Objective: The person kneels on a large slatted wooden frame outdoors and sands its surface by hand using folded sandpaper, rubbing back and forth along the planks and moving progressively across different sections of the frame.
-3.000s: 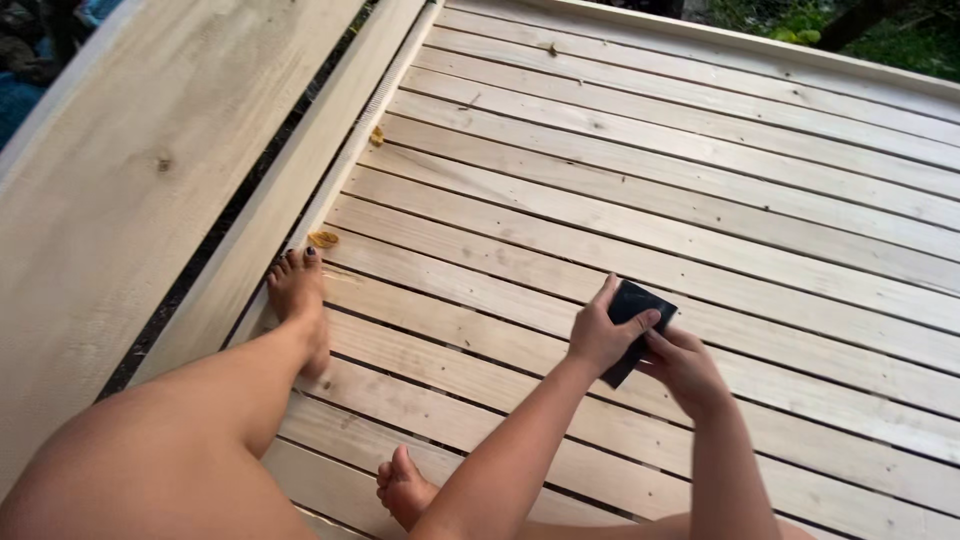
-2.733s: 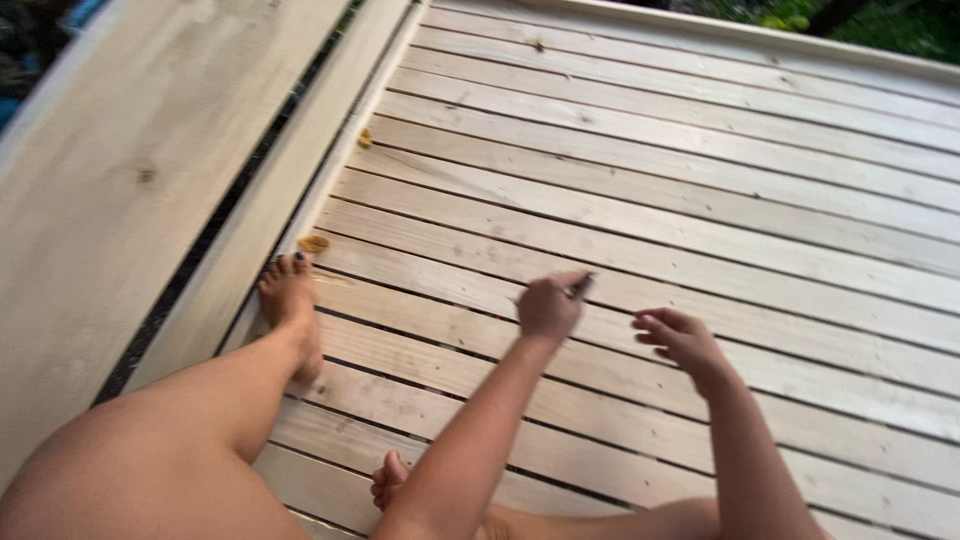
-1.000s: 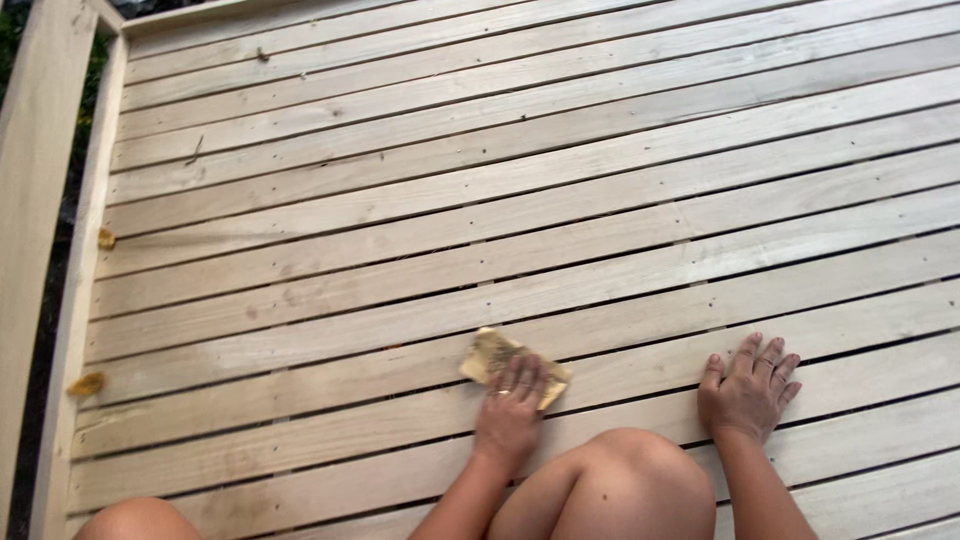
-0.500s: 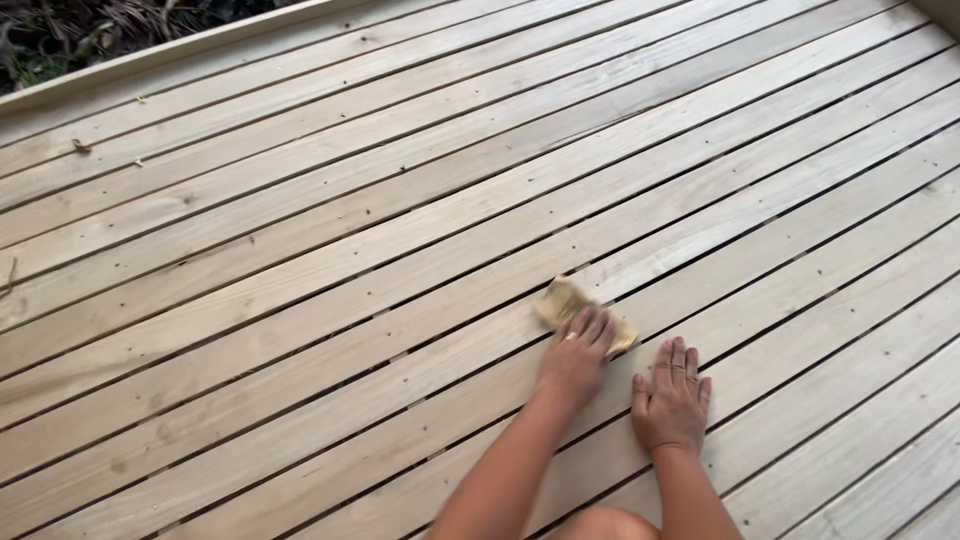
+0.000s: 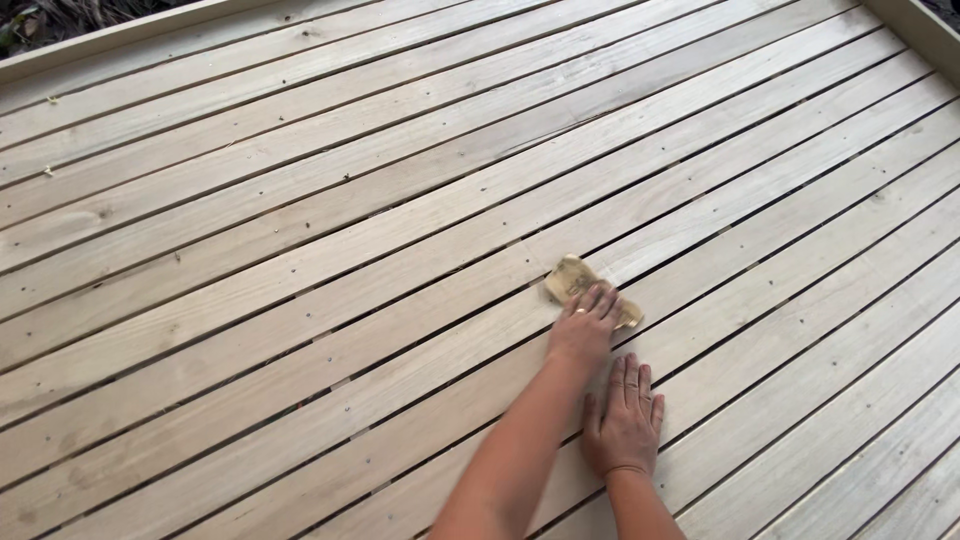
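The left hand (image 5: pixel 583 328) presses flat on a tan sheet of sandpaper (image 5: pixel 572 279) at the deck boards' (image 5: pixel 300 260) centre, five o'clock side; it looks thin, limp, light; best pinned by fingertips; right hand (image 5: pixel 624 420) lies open, palm down, at six o'clock.

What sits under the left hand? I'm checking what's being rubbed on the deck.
A tan sheet of sandpaper lies under the left hand on the deck boards; its middle is covered.
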Action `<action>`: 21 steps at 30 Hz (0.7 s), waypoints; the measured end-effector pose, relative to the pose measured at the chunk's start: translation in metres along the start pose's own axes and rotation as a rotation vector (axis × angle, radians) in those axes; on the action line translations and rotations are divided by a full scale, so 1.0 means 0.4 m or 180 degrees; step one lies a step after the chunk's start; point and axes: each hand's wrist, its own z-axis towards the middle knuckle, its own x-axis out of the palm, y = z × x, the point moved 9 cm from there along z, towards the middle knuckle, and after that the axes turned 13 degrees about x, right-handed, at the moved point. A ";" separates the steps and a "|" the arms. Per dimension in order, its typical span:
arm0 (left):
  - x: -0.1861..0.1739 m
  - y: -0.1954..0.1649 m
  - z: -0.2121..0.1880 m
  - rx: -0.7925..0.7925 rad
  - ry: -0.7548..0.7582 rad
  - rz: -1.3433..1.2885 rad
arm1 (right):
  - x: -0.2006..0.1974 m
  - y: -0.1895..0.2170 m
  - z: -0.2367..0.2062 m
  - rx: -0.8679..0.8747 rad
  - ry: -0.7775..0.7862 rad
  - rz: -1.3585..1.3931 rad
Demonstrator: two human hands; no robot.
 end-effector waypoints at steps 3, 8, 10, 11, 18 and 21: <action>-0.004 -0.038 -0.044 -0.0091 0.0066 -0.0353 | -0.007 -0.004 -0.011 0.0060 0.0079 0.0001; -0.135 -0.056 -0.461 -0.0318 0.0282 -0.0365 | -0.029 0.021 -0.018 -0.0054 0.0044 -0.0175; -0.158 -0.049 -0.515 -0.0474 0.0388 -0.0359 | -0.033 0.026 -0.015 -0.0014 0.0045 -0.0119; -0.160 -0.039 -0.510 -0.0564 0.0441 -0.0368 | -0.033 0.027 -0.015 0.0000 0.0055 -0.0104; -0.082 0.120 -0.134 -0.0908 0.0353 -0.0165 | -0.019 0.017 -0.014 -0.0082 0.0008 -0.0004; -0.074 0.149 -0.090 -0.1017 0.0327 -0.0201 | -0.017 0.010 -0.016 -0.0041 -0.0013 0.0032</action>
